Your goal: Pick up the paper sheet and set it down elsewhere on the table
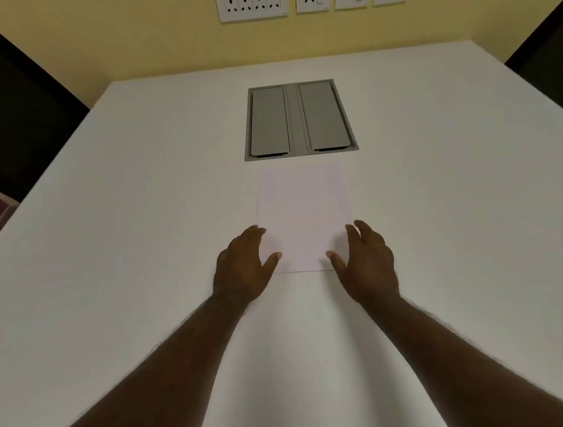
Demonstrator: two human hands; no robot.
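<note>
A blank white sheet of paper (303,212) lies flat on the white table (143,220), its long side running away from me. My left hand (244,267) is at the sheet's near left corner, fingers relaxed and thumb spread over the paper's edge. My right hand (364,261) mirrors it at the near right corner, fingers loosely extended, thumb pointing inward over the paper. Neither hand grips the sheet; whether they touch it I cannot tell.
A grey recessed cable box (299,119) with two closed flaps sits in the table just beyond the paper. White wall sockets (252,4) line the yellow wall. Dark chairs stand at the far left (13,106) and far right (549,59).
</note>
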